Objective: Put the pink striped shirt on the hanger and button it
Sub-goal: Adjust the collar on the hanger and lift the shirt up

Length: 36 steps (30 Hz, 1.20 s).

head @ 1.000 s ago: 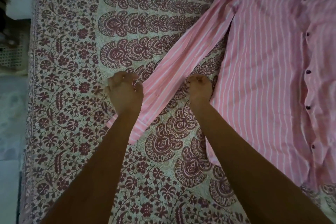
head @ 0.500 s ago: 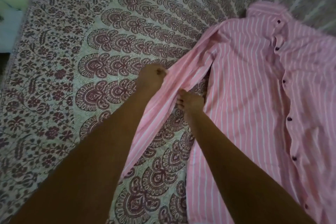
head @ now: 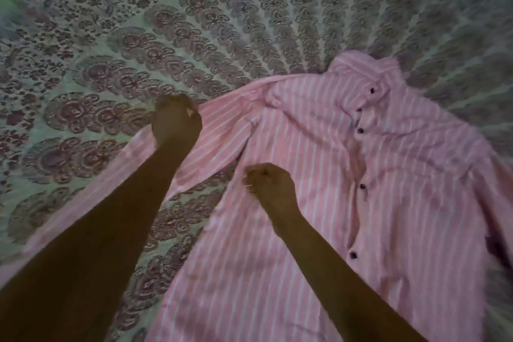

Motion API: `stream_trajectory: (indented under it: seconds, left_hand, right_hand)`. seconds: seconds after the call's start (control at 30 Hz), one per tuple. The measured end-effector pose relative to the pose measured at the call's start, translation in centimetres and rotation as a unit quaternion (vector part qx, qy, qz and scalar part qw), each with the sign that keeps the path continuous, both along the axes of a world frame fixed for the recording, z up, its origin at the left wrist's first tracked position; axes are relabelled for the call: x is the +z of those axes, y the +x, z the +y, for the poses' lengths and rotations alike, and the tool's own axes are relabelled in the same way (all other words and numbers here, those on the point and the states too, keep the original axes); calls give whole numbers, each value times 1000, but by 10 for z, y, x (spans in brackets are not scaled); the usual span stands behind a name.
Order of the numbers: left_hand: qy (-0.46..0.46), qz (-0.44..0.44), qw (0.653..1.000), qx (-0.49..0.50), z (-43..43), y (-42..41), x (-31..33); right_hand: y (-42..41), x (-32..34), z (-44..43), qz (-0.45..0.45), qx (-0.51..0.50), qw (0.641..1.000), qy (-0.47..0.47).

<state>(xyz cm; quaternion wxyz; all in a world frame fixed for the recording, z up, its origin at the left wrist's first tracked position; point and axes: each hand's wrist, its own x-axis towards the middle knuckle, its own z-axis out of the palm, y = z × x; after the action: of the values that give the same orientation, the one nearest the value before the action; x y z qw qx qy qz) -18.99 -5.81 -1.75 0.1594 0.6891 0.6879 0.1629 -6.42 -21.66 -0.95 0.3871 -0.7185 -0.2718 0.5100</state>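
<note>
The pink striped shirt is spread front-up on the patterned bedspread, collar at the far side. Its sleeve, stretched out to the left, is gripped by the curled fingers of the left hand. The right hand is fisted at the shirt's left edge; whether cloth is pinched cannot be told.

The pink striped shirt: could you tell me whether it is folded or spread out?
Spread out: the shirt lies front up on the bedspread, its sleeve stretched out sideways.

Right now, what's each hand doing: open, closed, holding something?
Left hand: closed, gripping the sleeve of the pink striped shirt.
Right hand: fingers curled over the shirt's side edge; cannot tell whether it grips cloth.
</note>
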Motion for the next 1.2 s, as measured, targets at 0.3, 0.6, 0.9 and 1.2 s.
stream_trajectory:
  seconds: [0.3,0.6,0.9,1.2]
  left_hand:
    - [50,-4,992,-115,-17,144,-3]
    - [30,120,981,-150,25,205,-16]
    - [-179,-191,945,-196,67,189,-16]
    - [-107,-42,979,-168,105,204,-24]
  right_hand:
    - [156,-1,2,-120,-217,964,101]
    - [261,-20,42,-391,-222,890,71]
    - [307,-43,68,-529,-109,839,-65]
    - [326,-46,69,-548,-70,823,-129]
